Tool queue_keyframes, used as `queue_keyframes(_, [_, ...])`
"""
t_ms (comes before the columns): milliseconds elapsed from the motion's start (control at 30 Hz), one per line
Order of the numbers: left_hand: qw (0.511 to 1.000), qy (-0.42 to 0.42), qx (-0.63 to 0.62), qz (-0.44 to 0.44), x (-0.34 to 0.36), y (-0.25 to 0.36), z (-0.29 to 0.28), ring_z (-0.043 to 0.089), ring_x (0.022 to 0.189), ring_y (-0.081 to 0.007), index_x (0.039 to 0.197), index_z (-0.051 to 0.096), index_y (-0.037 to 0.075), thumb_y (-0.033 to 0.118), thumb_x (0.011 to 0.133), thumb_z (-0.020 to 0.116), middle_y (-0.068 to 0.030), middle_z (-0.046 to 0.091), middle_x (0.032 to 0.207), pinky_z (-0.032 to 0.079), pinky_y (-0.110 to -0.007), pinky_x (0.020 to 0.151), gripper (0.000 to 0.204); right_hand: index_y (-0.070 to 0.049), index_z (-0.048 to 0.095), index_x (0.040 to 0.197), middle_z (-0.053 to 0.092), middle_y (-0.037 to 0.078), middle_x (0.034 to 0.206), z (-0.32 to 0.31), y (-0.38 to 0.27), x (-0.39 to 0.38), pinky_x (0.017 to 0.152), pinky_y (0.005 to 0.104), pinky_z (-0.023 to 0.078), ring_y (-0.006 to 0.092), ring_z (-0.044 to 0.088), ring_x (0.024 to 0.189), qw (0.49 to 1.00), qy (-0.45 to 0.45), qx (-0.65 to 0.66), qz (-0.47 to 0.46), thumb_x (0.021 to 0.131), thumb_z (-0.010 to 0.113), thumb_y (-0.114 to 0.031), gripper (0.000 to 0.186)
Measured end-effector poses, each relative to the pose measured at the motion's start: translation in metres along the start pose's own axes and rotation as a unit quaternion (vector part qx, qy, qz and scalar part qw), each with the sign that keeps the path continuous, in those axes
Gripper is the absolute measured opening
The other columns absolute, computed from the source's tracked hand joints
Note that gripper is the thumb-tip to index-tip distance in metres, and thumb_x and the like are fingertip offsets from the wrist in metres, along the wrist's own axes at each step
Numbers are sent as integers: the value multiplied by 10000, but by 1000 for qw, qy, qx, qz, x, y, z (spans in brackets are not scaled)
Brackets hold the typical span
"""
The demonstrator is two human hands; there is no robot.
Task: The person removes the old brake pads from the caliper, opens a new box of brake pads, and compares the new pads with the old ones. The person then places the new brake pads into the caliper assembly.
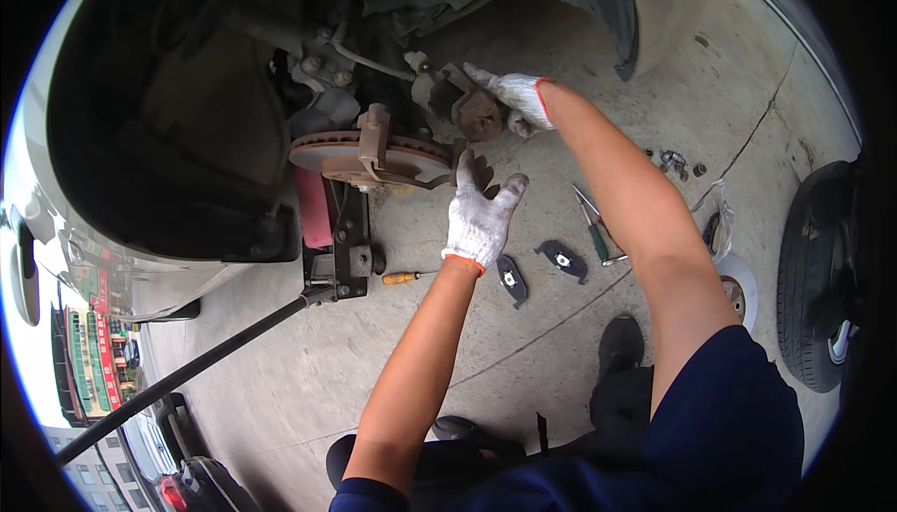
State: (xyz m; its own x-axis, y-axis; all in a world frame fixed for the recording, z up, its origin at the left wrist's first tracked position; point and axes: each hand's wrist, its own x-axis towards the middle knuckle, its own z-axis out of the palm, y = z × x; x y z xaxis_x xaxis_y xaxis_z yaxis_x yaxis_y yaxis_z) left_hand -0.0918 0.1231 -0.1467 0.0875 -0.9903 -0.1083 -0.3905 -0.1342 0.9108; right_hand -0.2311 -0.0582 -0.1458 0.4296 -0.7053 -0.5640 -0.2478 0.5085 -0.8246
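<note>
The brake caliper is hanging far and right of the rusty brake disc, the right hand gripping its right side. The left hand is hovering around the disc's right edge, fingers spread. Nearer, two brake pads are lying on the floor.

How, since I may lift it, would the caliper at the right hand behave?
The caliper probably feels heavy for its size, looking like thick metal. Its rusty surface may grip well. The hose apparently joined to it may restrain it.
</note>
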Motion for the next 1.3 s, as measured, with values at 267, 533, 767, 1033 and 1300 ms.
queue_keyframes(267, [976,116,-159,-94,51,-45,39,541,1271,-203,1575,344,17,316,949,773,-91,516,1483,488,-366,1047,816,-230,557,794,437,-65,673,-12,6,-7,464,296,211,100,290,501,997,-69,41,13,1077,359,-448,407])
queue_keyframes(533, [917,187,-351,18,55,-6,55,625,1063,-178,1398,516,6,129,872,854,-73,646,1217,522,-321,969,637,-191,700,1214,750,31,1096,-22,3,-34,482,295,333,141,546,586,997,-49,-41,-50,1049,397,-516,475])
queue_keyframes(767, [954,227,-195,4,46,35,47,635,1127,-216,1338,488,-95,237,786,934,-171,656,1270,492,-332,1038,783,-190,694,1101,710,21,980,-11,-6,-58,415,280,380,146,600,625,999,-18,-24,-23,1031,412,-511,433])
queue_keyframes(1033, [947,261,-186,20,38,66,46,642,1065,-236,1252,499,-91,276,784,932,-196,677,1193,503,-339,991,735,-155,673,973,605,24,686,-12,-9,-62,372,307,370,141,457,410,998,-34,52,-9,1023,449,-533,442])
queue_keyframes(1300, [957,238,-164,10,8,62,19,657,1024,-193,1255,459,-88,252,807,909,-188,681,1172,535,-319,946,720,-73,674,1167,710,116,881,-10,5,-58,444,347,481,203,609,547,993,-79,25,-87,1039,554,-396,368])
